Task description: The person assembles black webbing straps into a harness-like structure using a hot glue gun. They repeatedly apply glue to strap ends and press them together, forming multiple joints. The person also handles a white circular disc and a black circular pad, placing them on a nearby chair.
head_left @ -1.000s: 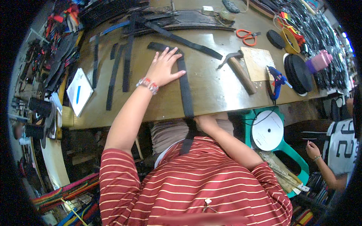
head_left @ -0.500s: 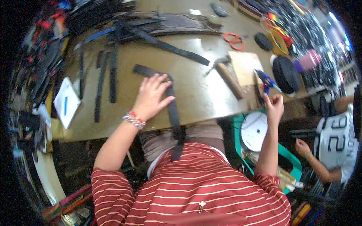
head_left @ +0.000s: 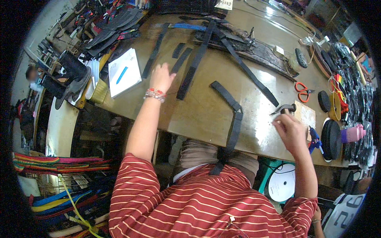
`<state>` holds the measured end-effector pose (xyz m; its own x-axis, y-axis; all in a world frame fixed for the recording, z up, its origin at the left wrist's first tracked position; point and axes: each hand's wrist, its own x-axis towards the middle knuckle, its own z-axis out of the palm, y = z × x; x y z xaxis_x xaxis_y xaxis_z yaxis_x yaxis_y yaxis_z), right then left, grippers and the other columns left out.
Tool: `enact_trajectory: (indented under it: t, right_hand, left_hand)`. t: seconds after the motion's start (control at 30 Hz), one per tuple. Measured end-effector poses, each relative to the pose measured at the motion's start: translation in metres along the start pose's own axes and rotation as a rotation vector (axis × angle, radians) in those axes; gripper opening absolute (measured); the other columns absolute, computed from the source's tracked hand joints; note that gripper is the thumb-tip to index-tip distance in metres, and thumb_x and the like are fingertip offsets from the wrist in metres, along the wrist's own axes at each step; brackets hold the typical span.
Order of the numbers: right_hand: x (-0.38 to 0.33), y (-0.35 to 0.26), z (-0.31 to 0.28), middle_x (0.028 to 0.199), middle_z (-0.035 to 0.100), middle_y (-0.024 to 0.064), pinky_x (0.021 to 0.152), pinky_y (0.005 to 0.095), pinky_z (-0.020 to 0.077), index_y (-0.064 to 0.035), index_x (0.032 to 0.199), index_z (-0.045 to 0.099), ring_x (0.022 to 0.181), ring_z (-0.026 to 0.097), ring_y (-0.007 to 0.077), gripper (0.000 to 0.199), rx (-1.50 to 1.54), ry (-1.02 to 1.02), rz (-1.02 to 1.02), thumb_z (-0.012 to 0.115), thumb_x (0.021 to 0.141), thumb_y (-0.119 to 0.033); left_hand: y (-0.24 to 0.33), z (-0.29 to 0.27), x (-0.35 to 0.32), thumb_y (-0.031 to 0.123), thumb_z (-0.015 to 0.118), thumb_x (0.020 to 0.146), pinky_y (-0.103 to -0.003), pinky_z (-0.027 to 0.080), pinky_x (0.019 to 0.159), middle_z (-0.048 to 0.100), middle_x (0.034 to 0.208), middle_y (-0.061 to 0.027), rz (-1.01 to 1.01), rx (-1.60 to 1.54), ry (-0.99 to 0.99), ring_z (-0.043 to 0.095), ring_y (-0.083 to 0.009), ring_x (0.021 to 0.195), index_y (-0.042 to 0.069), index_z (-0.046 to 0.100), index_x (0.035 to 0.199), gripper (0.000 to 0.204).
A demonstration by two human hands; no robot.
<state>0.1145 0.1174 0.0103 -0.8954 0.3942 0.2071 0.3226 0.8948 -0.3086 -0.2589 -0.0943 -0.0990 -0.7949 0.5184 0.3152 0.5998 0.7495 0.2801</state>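
Note:
My left hand (head_left: 161, 79) is stretched out over the table, fingers apart. Its thumb lies at the lower end of a short black webbing strap (head_left: 182, 58); whether it touches I cannot tell. My right hand (head_left: 291, 133) is above the hammer (head_left: 286, 108), fingers curled toward the thumb; it hides most of the handle, and anything between its fingertips is hidden. A black strap with a buckle (head_left: 235, 127) hangs from the tabletop onto my lap. A blue glue gun (head_left: 314, 139) lies beside my right wrist.
Longer black straps (head_left: 194, 65) lie across the table (head_left: 174, 119). White paper with a blue pen (head_left: 122, 75) is at left. Orange-handled scissors (head_left: 303, 93), a black webbing roll (head_left: 331, 139) and a yellow tape roll (head_left: 335, 106) are at right. A white reel (head_left: 281, 182) stands below the edge.
My left hand has left the buckled strap and moved left to the short straps. My right hand has moved from beside the glue gun to over the hammer. The view has shifted left.

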Motion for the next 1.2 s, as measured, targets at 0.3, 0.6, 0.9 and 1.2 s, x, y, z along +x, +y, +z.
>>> enact_trajectory:
  t: [0.3,0.6,0.9,1.2]
  right_hand:
    - [0.005,-0.014,0.083,0.083,0.064,0.0084,0.070,0.0341,0.0512,-0.0084,0.099,0.065,0.078,0.064,0.0237,0.026,0.521,-0.197,-0.114,0.074,0.077,-0.019]
    - [-0.005,-0.050,0.112,0.141,0.036,0.0158,0.096,0.0390,0.0410,-0.0100,0.147,0.028,0.113,0.048,0.0234,0.078,1.454,0.508,0.109,0.044,0.091,-0.061]
    - [-0.005,-0.004,0.081,0.102,0.058,0.0139,0.065,0.0318,0.0541,0.0033,0.102,0.060,0.072,0.063,0.0204,0.017,1.289,0.482,0.194,0.056,0.092,-0.010]
    - [-0.039,0.016,0.024,0.074,0.052,-0.0017,0.059,0.0204,0.0365,-0.0039,0.099,0.058,0.066,0.047,0.0061,0.022,0.788,0.525,0.277,0.069,0.080,-0.003]
  left_hand:
    - [0.000,-0.068,-0.014,0.019,0.060,0.091,-0.019,0.048,0.051,0.063,0.087,-0.0033,-0.199,-1.621,-0.654,0.060,-0.0081,0.064,0.002,0.061,0.114,0.028]
    - [0.185,-0.027,-0.142,0.014,0.059,0.093,-0.018,0.044,0.052,0.058,0.084,0.0010,-0.178,-2.004,-0.718,0.052,-0.0070,0.067,0.011,0.056,0.107,0.015]
    - [0.179,-0.008,-0.123,0.033,0.062,0.090,-0.030,0.053,0.064,0.060,0.085,-0.0059,0.146,-0.938,-0.765,0.061,-0.0173,0.081,0.004,0.061,0.094,0.029]
    - [0.191,0.034,-0.098,0.043,0.071,0.078,-0.041,0.049,0.075,0.057,0.088,-0.0131,0.250,-0.301,-0.212,0.058,-0.0311,0.087,0.002,0.055,0.089,0.045]
